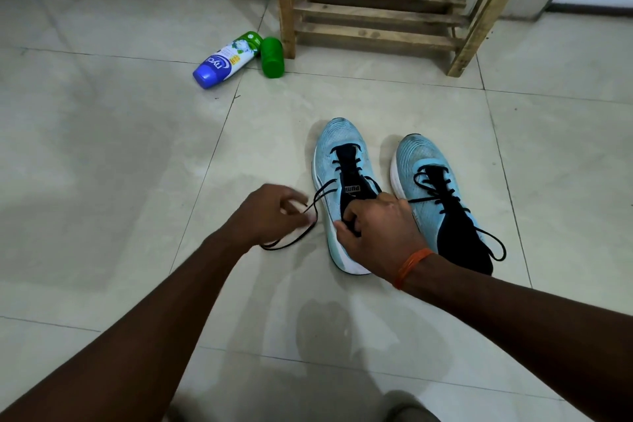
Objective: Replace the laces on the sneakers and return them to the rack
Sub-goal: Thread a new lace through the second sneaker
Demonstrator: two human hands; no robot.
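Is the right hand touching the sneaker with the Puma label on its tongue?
Touching. The head view shows the right hand gripping the dark collar of the sneaker, thumb curled against it, with no gap between them.

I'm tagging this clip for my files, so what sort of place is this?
Likely a room in a home, perhaps an entryway: a pale tiled floor, a rough wooden rack, and blue sneakers on the floor before it.
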